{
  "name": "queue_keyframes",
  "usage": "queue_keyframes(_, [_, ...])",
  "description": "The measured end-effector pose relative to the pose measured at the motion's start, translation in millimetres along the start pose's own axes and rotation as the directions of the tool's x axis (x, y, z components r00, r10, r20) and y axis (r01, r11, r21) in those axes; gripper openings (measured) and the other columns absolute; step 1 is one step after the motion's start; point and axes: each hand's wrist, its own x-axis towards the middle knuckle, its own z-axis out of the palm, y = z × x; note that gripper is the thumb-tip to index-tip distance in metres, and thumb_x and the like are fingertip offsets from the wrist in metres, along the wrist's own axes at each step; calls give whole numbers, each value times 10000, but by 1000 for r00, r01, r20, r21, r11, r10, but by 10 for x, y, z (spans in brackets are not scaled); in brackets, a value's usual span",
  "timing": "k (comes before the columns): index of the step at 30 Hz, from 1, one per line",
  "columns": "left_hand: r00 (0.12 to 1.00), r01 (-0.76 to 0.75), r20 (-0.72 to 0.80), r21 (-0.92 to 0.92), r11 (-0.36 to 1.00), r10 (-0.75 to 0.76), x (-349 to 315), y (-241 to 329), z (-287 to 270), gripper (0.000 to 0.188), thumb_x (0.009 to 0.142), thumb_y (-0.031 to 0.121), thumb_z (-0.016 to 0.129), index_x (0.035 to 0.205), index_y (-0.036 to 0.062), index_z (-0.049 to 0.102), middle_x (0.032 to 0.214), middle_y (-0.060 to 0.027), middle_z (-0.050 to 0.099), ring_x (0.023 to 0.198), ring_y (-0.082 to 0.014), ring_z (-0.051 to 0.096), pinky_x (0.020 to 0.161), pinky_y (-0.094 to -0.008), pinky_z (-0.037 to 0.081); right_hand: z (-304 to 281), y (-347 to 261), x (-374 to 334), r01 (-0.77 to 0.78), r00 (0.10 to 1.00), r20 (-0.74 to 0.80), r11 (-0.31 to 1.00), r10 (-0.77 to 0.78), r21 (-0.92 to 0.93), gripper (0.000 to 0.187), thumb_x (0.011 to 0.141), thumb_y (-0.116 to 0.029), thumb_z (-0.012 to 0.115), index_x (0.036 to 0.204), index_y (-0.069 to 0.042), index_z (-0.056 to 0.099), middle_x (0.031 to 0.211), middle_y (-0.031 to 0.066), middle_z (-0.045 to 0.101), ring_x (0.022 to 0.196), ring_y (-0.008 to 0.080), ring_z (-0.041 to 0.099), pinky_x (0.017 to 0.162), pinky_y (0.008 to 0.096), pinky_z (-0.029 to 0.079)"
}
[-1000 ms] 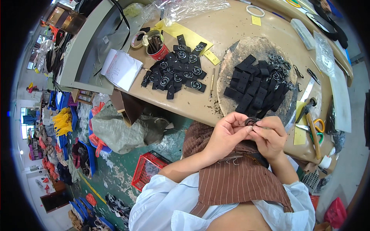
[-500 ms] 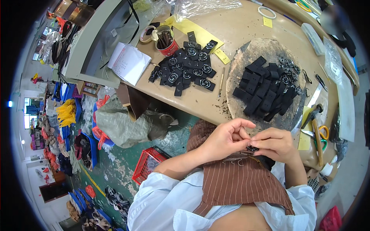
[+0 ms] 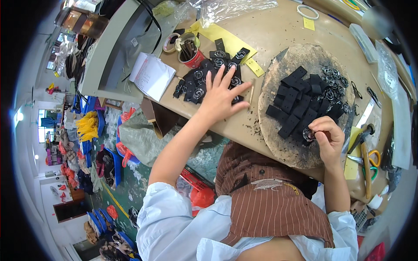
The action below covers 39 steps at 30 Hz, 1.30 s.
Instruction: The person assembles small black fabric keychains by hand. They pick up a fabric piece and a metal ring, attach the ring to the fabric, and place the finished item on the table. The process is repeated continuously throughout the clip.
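My left hand [image 3: 221,101] is spread flat, fingers apart, over a heap of black straps [image 3: 191,80] fitted with round silvery buckles; it partly covers them. I cannot tell whether its fingertips press on the heap. My right hand [image 3: 330,140] pinches a round metal buckle [image 3: 308,134] between thumb and fingers at the near side of a round worn wooden block [image 3: 278,145]. On that block lie a pile of plain black straps [image 3: 292,102] with small holes and, beside them, a cluster of loose round buckles [image 3: 334,80].
A red tin [image 3: 197,58] holding brown strips, a tape roll [image 3: 169,42] and a notepad [image 3: 152,76] sit left. A thin stick [image 3: 251,96] lies between heap and block. At right are a hammer [image 3: 365,161], scissors [image 3: 372,157] and a ruler [image 3: 366,112].
My hands were together near my lap at a small round buckle. The left has moved up and left over the buckled straps and spread; the right has moved up to the block with a buckle.
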Motion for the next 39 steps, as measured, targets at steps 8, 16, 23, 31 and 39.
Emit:
queue_keyframes(8, [958, 55, -260, -264, 963, -125, 671, -406, 174, 184, 788, 56, 617, 962, 97, 659, 915, -77, 613, 813, -257, 608, 713, -320, 484, -27, 23, 18, -67, 997, 49, 997, 65, 45, 100, 811, 44, 587, 903, 34, 624, 944, 135, 601, 756, 111, 585, 640, 212, 491])
queue_keyframes(16, [865, 475, 91, -465, 748, -493, 1050, -860, -133, 264, 788, 143, 652, 1047, 87, 653, 940, -98, 609, 810, -163, 579, 749, -288, 458, -46, 9, 16, -113, 993, 54, 990, 109, 84, 112, 808, 49, 583, 910, 36, 629, 951, 134, 598, 782, 118, 598, 675, 226, 514])
queue_keyframes(23, [896, 433, 120, -24, 901, -428, 869, -581, -239, 240, 762, 127, 642, 999, 98, 668, 966, -147, 646, 921, -300, 614, 832, -366, 474, 1, 0, 13, -124, 992, 0, 964, 128, 236, 283, 787, 69, 608, 1063, 19, 568, 980, 116, 590, 853, 127, 601, 722, 217, 510])
queue_keyframes(31, [974, 183, 105, 172, 968, -203, 796, -105, -15, 177, 754, 95, 621, 927, 61, 628, 862, -113, 636, 819, -322, 624, 732, -415, 502, -34, 39, -64, -195, 978, -21, 951, 206, 240, 350, 794, 103, 594, 1118, -11, 527, 916, 90, 605, 807, 111, 600, 617, 217, 515])
queue_keyframes(39, [895, 337, -93, -499, 798, -436, 768, 141, -173, 205, 818, 78, 568, 994, -7, 630, 884, -184, 670, 773, -278, 670, 642, -342, 516, 41, -286, 15, -30, 999, 33, 999, 29, 24, 256, 717, 126, 652, 934, -4, 615, 856, 103, 639, 720, 133, 606, 609, 235, 483])
